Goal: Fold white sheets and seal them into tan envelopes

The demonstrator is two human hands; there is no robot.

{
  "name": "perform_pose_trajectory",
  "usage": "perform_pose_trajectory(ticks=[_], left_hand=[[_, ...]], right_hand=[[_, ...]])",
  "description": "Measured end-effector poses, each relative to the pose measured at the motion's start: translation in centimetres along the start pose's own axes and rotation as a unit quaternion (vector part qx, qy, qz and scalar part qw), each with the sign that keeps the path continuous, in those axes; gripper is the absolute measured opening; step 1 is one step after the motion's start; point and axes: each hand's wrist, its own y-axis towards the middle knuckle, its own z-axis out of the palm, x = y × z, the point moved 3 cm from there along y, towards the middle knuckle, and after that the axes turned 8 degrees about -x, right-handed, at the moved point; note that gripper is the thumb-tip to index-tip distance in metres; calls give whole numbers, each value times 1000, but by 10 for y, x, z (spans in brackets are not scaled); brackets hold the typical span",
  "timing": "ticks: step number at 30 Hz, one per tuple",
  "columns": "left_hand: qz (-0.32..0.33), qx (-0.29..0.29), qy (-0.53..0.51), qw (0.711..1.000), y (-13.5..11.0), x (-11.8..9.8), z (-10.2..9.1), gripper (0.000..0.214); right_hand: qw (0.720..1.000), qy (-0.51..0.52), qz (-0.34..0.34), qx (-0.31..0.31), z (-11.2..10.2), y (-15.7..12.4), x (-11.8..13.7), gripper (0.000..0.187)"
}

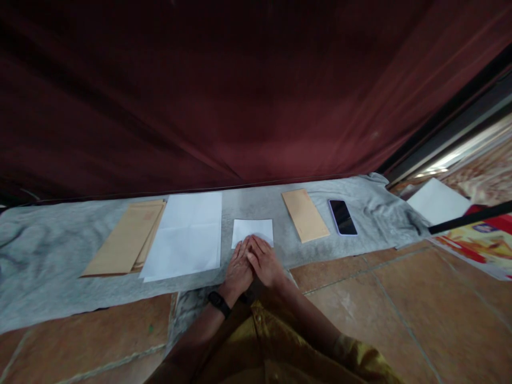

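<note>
Our left hand (238, 271) and right hand (266, 262) lie side by side, fingers flat and gripping nothing, pressing the folded white paper's (253, 229) near edge onto the grey cloth (48, 250). Bare cloth flanks it.

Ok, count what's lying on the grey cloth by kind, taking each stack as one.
Envelopes: 2, the stack of brown paper envelopes and the single brown paper envelope
Paper: 2, the large white paper sheets and the small folded white paper under the left hand and right hand
Phones: 1, the slim black-screened phone
Total: 5
</note>
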Motion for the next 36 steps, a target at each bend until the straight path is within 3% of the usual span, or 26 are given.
perform_pose_trajectory(ticks=[6,17,30,36], left_hand=[[-10,-5,-3,1000,-6,6,-3,70],[-93,-32,-11,995,-16,26,-12,66],[-130,-42,9,991,-13,21,-14,66],[-76,-35,-16,996,7,-2,-12,57]], right_hand=[[998,-47,-31,6,3,-16,-2,60],[994,-96,-47,17,-9,-35,-25,62],[994,-105,-28,12,-30,-47,-44,59],[997,-83,-4,9,-34,-41,-44,51]])
